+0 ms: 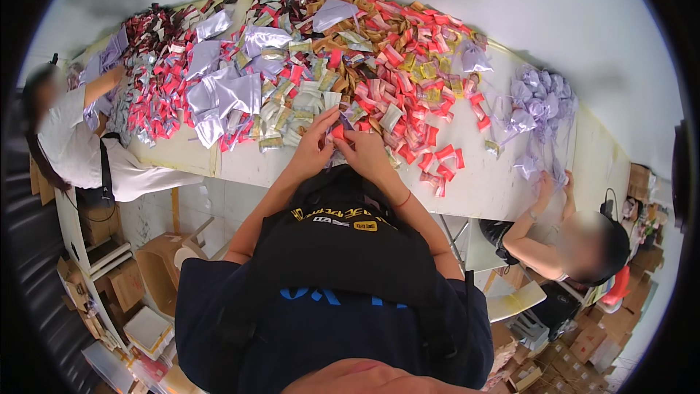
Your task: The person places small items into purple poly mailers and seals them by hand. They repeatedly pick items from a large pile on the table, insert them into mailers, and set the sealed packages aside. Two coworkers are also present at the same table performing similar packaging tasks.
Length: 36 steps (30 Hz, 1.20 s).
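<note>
Both my hands meet at the table's near edge, in front of my chest. My left hand [315, 144] has its fingers closed around a small lavender pouch, mostly hidden between the hands. From the other side my right hand [367, 155] pinches at the same pouch. A red packet [338, 132] shows between the fingertips; whether it is in the pouch I cannot tell. Just beyond lies a wide heap of small sealed packets: pink-red ones [379, 91], brown ones [354, 66] and pale ones [310, 98]. Flat lavender satin pouches [226, 95] rest on the heap to the left.
On the white table [255, 167], filled lavender pouches [543, 98] are piled at the right, near a co-worker's hands [554, 191]. Another person in a white top [69, 128] reaches into the heap at the left. Cardboard boxes [157, 266] and shelves stand below.
</note>
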Tool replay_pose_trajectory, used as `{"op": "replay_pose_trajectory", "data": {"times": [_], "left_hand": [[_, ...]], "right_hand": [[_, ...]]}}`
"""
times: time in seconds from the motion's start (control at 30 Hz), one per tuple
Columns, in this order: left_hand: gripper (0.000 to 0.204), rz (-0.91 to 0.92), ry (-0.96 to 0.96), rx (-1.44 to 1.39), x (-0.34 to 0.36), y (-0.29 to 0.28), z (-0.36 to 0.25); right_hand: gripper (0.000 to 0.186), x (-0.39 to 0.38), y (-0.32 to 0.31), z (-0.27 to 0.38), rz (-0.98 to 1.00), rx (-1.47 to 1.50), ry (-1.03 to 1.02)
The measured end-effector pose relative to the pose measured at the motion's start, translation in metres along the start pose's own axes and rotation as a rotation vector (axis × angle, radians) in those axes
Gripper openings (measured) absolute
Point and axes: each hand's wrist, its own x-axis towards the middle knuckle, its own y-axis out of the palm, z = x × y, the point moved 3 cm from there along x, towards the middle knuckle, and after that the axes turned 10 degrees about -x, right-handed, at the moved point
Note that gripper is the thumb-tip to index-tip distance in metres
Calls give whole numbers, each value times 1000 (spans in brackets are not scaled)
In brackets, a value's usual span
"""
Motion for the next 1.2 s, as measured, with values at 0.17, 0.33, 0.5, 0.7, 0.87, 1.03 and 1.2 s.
{"op": "replay_pose_trajectory", "data": {"times": [0.17, 0.33, 0.5, 0.7, 0.87, 1.03, 1.2], "left_hand": [[63, 163, 46, 301, -5, 7, -14], [63, 193, 14, 291, -5, 21, -19], [65, 192, -58, 224, -9, 4, -15], [67, 358, -46, 106, -1, 24, -28], [66, 316, -87, 117, -13, 20, -6], [60, 246, -173, 169, -14, 7, 30], [85, 181, -537, 330, -58, -25, 128]], "right_hand": [[26, -3, 3, 0, 65, -260, 22], [28, 1, 41, -22, 84, -332, 21], [39, -10, -35, -6, -183, 24, 64], [46, 10, 18, -48, 21, 81, -138], [44, -4, 35, -61, -98, -217, 142], [40, -26, 64, -111, 279, 16, 335], [33, -43, 76, -135, 428, 189, 407]]}}
